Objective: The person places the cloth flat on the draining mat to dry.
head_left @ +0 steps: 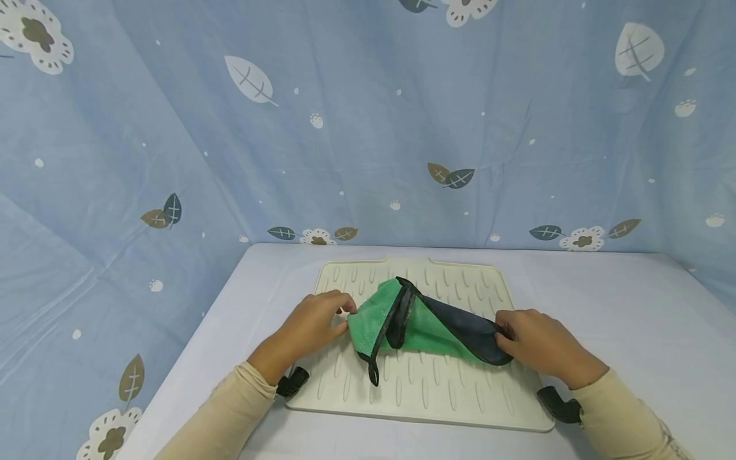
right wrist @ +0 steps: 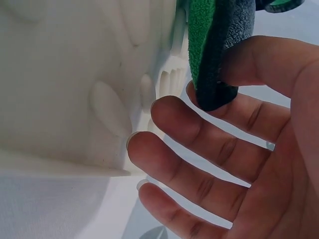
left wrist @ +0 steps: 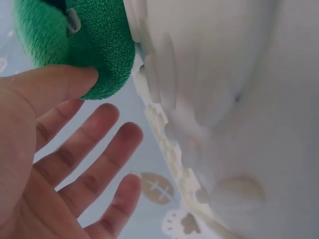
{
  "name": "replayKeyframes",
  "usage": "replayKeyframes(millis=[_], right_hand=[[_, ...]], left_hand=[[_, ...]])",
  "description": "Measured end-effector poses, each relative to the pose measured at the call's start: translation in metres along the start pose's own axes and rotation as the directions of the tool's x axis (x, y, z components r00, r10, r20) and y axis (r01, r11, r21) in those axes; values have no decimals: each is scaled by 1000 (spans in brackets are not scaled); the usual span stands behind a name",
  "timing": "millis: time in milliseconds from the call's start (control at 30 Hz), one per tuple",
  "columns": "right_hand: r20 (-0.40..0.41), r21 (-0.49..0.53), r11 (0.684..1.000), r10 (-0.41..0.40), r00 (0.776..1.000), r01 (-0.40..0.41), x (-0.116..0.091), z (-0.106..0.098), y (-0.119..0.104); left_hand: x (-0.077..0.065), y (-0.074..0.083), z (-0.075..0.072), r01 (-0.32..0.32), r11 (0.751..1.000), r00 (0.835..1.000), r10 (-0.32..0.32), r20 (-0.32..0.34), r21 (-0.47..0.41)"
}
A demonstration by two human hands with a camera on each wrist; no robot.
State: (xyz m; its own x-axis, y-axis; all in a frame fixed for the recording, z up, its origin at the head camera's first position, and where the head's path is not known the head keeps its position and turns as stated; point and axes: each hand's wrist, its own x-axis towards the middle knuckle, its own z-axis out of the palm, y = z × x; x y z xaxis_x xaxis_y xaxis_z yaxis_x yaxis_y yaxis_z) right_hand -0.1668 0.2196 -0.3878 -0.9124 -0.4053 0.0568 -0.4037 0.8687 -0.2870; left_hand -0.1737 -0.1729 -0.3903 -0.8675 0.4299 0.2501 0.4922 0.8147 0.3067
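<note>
A green and dark grey cleaning cloth (head_left: 374,319) with black edging and a small hanging loop is held folded and bunched over the cream ribbed mat (head_left: 402,402). My left hand (head_left: 313,322) pinches its green left end between thumb and index finger; in the left wrist view the other fingers of the left hand (left wrist: 75,149) are spread apart from it. At the other end, my right hand (head_left: 537,342) pinches a dark-edged corner. The right wrist view shows that corner between the thumb and index finger of the right hand (right wrist: 239,134), its remaining fingers extended below.
The mat lies on a white-covered table (head_left: 627,319). Behind and to the left hangs a blue curtain (head_left: 368,140) printed with leaves and flowers. Black wrist mounts (head_left: 560,406) sit close above the mat's front corners.
</note>
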Motion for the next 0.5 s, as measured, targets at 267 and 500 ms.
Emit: replayKeyframes(millis=[267, 500], right_hand=[[-4, -2, 1000, -5, 1000, 5, 0, -1, 0], [-14, -1, 1000, 10, 1000, -10, 0, -4, -1]], left_hand=[[-2, 1, 1, -38, 999, 999, 37, 39, 29], [-3, 4, -1, -26, 999, 999, 25, 34, 32]])
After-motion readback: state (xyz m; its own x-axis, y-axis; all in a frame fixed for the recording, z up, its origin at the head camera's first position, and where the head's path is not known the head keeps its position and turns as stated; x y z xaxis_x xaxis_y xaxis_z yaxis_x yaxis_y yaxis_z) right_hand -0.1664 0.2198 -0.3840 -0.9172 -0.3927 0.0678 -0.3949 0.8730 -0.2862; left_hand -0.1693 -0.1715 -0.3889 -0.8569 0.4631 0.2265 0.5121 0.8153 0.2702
